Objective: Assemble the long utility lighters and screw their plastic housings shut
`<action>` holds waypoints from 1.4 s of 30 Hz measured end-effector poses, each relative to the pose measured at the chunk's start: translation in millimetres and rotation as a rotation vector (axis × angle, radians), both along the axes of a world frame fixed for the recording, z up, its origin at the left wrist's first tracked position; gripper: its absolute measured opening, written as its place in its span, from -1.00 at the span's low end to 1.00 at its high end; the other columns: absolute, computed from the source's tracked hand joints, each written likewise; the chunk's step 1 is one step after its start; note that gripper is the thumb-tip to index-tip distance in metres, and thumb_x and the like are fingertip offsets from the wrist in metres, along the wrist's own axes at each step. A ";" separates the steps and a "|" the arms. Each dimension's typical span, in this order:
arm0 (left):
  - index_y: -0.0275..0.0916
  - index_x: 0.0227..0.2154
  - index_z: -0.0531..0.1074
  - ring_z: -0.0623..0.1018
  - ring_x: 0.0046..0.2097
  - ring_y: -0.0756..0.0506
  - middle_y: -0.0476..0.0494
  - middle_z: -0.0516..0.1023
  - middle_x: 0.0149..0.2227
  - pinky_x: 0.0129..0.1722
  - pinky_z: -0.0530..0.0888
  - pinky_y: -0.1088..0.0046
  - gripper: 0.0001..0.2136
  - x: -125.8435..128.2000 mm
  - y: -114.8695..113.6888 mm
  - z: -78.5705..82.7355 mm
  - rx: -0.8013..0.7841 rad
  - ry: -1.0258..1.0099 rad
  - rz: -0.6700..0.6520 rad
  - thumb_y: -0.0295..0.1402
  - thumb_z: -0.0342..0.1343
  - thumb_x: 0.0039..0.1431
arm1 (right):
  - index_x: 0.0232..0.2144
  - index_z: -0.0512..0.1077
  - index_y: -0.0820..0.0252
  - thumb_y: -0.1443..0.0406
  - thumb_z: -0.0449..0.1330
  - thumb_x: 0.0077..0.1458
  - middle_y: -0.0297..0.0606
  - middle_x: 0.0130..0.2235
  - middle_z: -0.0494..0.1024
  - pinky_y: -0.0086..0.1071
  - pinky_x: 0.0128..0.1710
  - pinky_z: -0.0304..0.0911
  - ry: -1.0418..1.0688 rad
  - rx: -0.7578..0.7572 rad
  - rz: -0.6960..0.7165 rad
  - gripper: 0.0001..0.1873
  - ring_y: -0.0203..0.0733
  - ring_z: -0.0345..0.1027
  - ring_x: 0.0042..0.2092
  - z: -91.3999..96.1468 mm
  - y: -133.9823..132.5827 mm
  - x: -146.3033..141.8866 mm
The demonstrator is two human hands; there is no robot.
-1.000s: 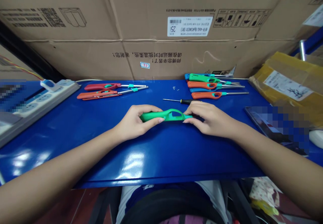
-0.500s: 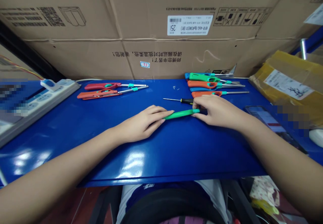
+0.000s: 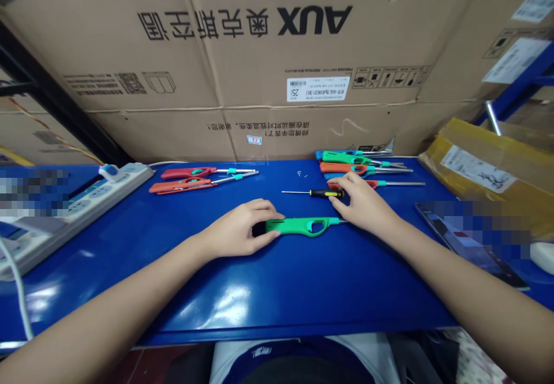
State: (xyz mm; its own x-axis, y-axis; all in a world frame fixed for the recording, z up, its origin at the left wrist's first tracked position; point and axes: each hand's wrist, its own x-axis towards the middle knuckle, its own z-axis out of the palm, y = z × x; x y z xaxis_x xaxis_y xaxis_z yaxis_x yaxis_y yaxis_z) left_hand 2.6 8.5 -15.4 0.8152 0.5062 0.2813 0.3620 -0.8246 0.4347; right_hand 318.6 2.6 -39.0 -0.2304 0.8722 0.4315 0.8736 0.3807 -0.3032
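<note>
Our left hand [image 3: 240,229] is closed around the butt end of a green lighter [image 3: 296,226], thumb on the near side and fingers on the far side, and the lighter points away from that grip toward our right hand [image 3: 366,202], which covers the end of its metal rod. The right hand's thumb and fingers curve about the handle of a screwdriver [image 3: 317,193], just beyond the lighter, though we cannot tell whether they are tight on it. Beneath both grips we have a glossy blue tabletop [image 3: 311,286], with a bright patch of reflected light on the near side of the left hand. Beyond the screwdriver lie a few white scraps [image 3: 299,174]. Past the left grip, on its far left, a red lighter [image 3: 184,173] and an orange-red lighter [image 3: 186,185] rest side by side; just beyond the right grip we see a cluster of lighters [image 3: 344,168] in blue, green and orange. Behind everything stands a large cardboard box [image 3: 244,78], its print upside down. Well to the left of the left hand runs a white power strip [image 3: 125,183] with a plug in it; to the right of the right hand lie a dark flat device [image 3: 493,271], partly blurred out, and, farther off, a yellow-taped parcel [image 3: 532,199].
</note>
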 end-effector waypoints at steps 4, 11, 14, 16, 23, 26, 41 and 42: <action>-0.22 0.06 0.55 0.57 -0.08 -0.12 -0.20 0.56 -0.11 -0.01 0.53 0.31 -0.70 1.4 2.4 -6.3 -0.032 -0.020 0.004 -0.27 0.17 0.33 | -0.18 0.50 0.16 0.23 0.28 0.14 -0.08 -0.12 0.44 0.03 0.01 0.38 -0.003 0.004 0.014 -0.80 0.08 0.41 -0.04 0.7 3.1 4.9; -0.25 0.08 0.54 0.53 -0.09 -0.15 -0.22 0.56 -0.13 -0.05 0.51 0.29 -0.67 4.5 -0.8 -10.5 0.047 0.027 0.006 -0.23 0.13 0.36 | -0.23 0.48 0.17 0.26 0.25 0.17 -0.11 -0.21 0.59 0.01 -0.10 0.38 0.015 -0.080 0.073 -0.87 0.07 0.41 -0.14 4.6 -0.1 -0.8; -0.24 0.08 0.54 0.54 -0.10 -0.14 -0.21 0.57 -0.13 -0.05 0.51 0.28 -0.67 4.2 -1.7 -10.8 0.049 0.030 0.011 -0.22 0.14 0.36 | -0.19 0.50 0.18 0.27 0.30 0.09 -0.10 -0.17 0.61 0.04 -0.04 0.35 0.033 -0.105 0.101 -0.79 0.11 0.42 -0.08 3.7 -1.4 -3.8; -0.23 0.08 0.54 0.54 -0.09 -0.14 -0.21 0.57 -0.12 -0.05 0.51 0.28 -0.67 4.3 -2.4 -11.9 0.052 0.014 0.019 -0.23 0.15 0.36 | -0.22 0.52 0.17 0.26 0.30 0.08 -0.11 -0.16 0.61 -0.01 -0.01 0.35 0.060 -0.108 0.118 -0.81 0.09 0.44 -0.07 3.8 -2.0 -6.4; -0.23 0.10 0.53 0.53 -0.06 -0.14 -0.21 0.57 -0.10 -0.01 0.49 0.29 -0.67 7.5 -2.9 -15.5 0.054 -0.025 0.027 -0.22 0.13 0.38 | -0.22 0.49 0.16 0.12 0.16 0.20 -0.19 -0.24 0.62 -0.26 -0.24 0.36 0.270 -0.006 -0.016 -0.75 -0.09 0.48 -0.25 16.6 -7.8 -18.0; -0.21 0.15 0.49 0.52 -0.01 -0.14 -0.21 0.56 -0.03 0.04 0.46 0.28 -0.65 7.7 -1.7 -15.4 0.041 -0.022 0.009 -0.20 0.11 0.40 | -0.19 0.50 0.16 0.08 0.16 0.18 -0.19 -0.25 0.63 -0.27 -0.31 0.34 0.350 0.038 -0.143 -0.69 -0.11 0.47 -0.31 22.4 -8.2 -16.6; -0.23 0.23 0.39 0.50 0.07 -0.18 -0.25 0.55 0.07 0.13 0.42 0.19 -0.60 4.1 -2.0 -12.7 0.024 -0.007 -0.014 -0.24 0.09 0.39 | -0.21 0.52 0.10 0.10 0.23 0.06 -0.19 -0.20 0.67 -0.16 -0.22 0.35 0.345 -0.006 -0.243 -0.72 -0.01 0.52 -0.25 14.9 -2.0 -8.7; -0.22 0.22 0.40 0.50 0.06 -0.18 -0.25 0.55 0.07 0.13 0.42 0.20 -0.60 4.0 -1.7 -12.9 0.020 -0.010 -0.014 -0.24 0.09 0.39 | -0.21 0.52 0.10 0.11 0.23 0.05 -0.18 -0.20 0.67 -0.17 -0.23 0.35 0.353 -0.005 -0.241 -0.72 -0.01 0.53 -0.25 15.4 -2.0 -8.9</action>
State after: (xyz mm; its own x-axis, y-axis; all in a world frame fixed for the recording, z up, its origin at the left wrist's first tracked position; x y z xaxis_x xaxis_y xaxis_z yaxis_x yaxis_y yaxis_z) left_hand 6.6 6.8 -28.3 0.8193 0.4888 0.2997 0.3461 -0.8383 0.4213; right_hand 309.7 0.6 -23.6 0.1413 0.8855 0.4426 0.7794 0.1762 -0.6013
